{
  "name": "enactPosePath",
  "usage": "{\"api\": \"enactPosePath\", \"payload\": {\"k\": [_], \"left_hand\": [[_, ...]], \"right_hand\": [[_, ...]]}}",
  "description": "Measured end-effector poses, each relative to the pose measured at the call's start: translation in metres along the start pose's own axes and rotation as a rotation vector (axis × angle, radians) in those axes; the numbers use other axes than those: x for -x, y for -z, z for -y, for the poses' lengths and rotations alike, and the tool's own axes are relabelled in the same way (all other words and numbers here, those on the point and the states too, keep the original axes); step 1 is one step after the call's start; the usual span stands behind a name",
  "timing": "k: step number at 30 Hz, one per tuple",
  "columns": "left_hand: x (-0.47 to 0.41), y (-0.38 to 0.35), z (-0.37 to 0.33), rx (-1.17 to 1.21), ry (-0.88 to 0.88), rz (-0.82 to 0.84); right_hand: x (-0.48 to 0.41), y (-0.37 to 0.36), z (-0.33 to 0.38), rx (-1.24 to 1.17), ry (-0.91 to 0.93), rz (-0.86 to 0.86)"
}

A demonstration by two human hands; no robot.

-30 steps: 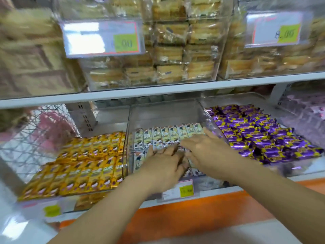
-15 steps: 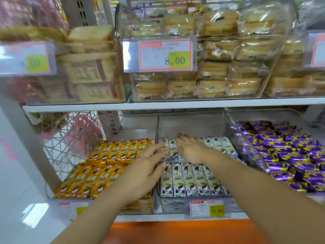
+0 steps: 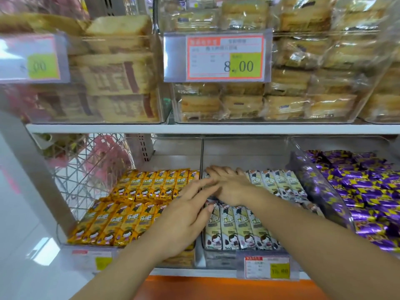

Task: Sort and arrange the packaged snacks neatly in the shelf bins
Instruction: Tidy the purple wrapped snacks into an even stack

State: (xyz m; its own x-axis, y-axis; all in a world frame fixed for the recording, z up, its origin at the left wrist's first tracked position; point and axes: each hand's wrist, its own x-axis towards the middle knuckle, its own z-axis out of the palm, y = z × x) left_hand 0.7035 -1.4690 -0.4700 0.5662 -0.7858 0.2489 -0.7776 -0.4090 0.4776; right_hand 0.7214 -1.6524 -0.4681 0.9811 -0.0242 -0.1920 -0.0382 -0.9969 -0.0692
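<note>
1. The right hand point(image 3: 229, 185) is lying palm-down on the back row of white snack bars point(image 3: 240, 230) in the middle bin point(image 3: 220, 259); its fingers are flat, grasping nothing.
2. The left hand point(image 3: 186, 215) is reaching over the yellow bars point(image 3: 138, 204); its fingers are straight and released.

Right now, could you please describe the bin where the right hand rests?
On the lower shelf, under the 8.00 price tag, find the middle clear bin. It alone holds cream-wrapped bars, between yellow bars and purple sweets.
</note>
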Motion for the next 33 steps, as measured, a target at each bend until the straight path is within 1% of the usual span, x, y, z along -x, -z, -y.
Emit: {"api": "enactPosePath", "payload": {"k": [5,8,9,11,13,14,19,23,24,26,28,29,30,31,33], "left_hand": [[0.0,-0.001,0.002,-0.009,0.006,0.001],[0.0,-0.001,0.0,-0.011,0.004,0.005],[0.0,0.0,0.0,-0.018,0.004,0.008],[0.0,-0.001,-0.001,-0.023,0.019,0.017],[0.0,-0.001,-0.001,-0.013,0.025,0.013],[0.0,-0.001,-0.002,-0.011,0.019,0.006],[0.0,-0.003,-0.005,-0.004,0.047,0.007],[0.004,0.002,-0.008,0.02,0.07,0.035],[0.007,0.005,-0.006,0.031,0.083,0.035],[0.012,0.015,0.006,0.002,0.14,-0.017],[0.018,0.027,0.026,-0.199,0.247,-0.061],[0.022,0.034,0.037,-0.335,0.343,-0.014],[0.026,0.039,0.047,-0.431,0.457,0.081],[0.031,0.041,0.054,-0.469,0.549,0.186],[0.04,0.042,0.058,-0.44,0.632,0.341]], "right_hand": [[0.006,-0.008,0.002,0.005,0.032,-0.039],[0.011,-0.006,-0.005,-0.082,0.027,-0.05],[0.015,-0.006,-0.011,-0.091,-0.013,-0.085],[0.029,-0.006,-0.031,-0.034,-0.176,-0.124],[0.047,-0.009,-0.053,-0.001,-0.356,-0.075],[0.055,-0.011,-0.061,-0.017,-0.406,-0.043],[0.066,-0.016,-0.065,-0.071,-0.403,-0.026],[0.079,-0.002,-0.065,-0.073,-0.404,-0.026],[0.083,0.001,-0.06,-0.056,-0.39,-0.049],[0.089,0.006,-0.038,-0.039,-0.299,-0.112],[0.09,0.013,-0.007,-0.1,-0.145,-0.189],[0.088,0.016,0.009,-0.144,-0.065,-0.221],[0.085,0.018,0.023,-0.188,0.009,-0.236],[0.081,0.019,0.035,-0.226,0.069,-0.228],[0.074,0.018,0.052,-0.25,0.141,-0.163]]}}
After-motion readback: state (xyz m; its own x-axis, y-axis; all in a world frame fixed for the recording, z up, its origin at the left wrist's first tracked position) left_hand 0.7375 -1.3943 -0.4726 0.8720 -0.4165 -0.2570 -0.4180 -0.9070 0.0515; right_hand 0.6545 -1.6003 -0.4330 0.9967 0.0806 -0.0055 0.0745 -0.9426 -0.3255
